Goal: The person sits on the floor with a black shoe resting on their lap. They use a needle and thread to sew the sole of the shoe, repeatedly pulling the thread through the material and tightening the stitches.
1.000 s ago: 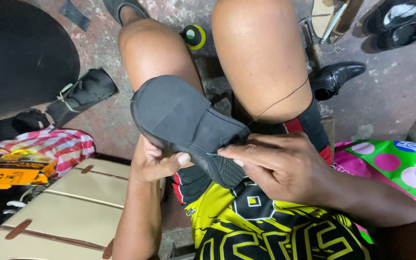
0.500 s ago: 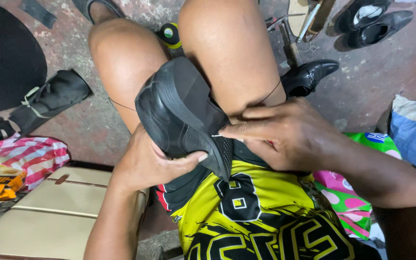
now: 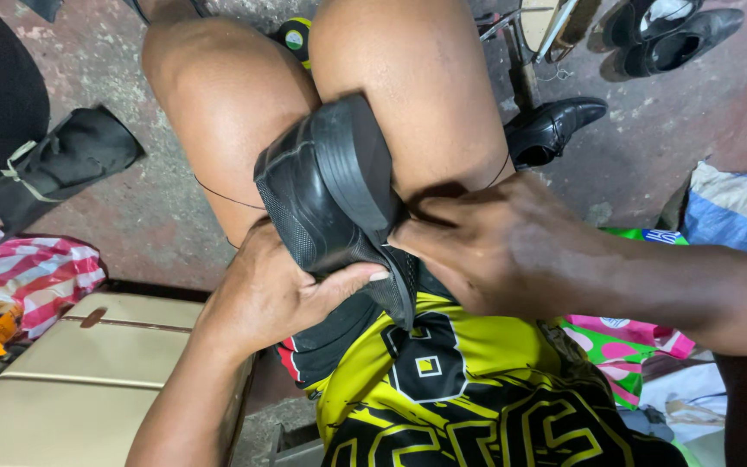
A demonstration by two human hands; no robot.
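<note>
Mid-job: left hand (image 3: 274,294) grip clamps black shoe (image 3: 330,195) between knees, right hand (image 3: 494,246) pinches its sole edge beside it; thread (image 3: 226,197) trailing, stitching apparently unfinished.

We see a rough, stained concrete floor (image 3: 175,220) under even light. On it lie black dress shoes (image 3: 667,39), a black strapped bag (image 3: 67,160) and a striped plastic bag (image 3: 32,272). A cream wooden bench (image 3: 88,363) fills the lower left.

Black dress shoes (image 3: 555,125) on concrete floor (image 3: 676,147), striped bag (image 3: 36,272), beige bench (image 3: 88,372).
</note>
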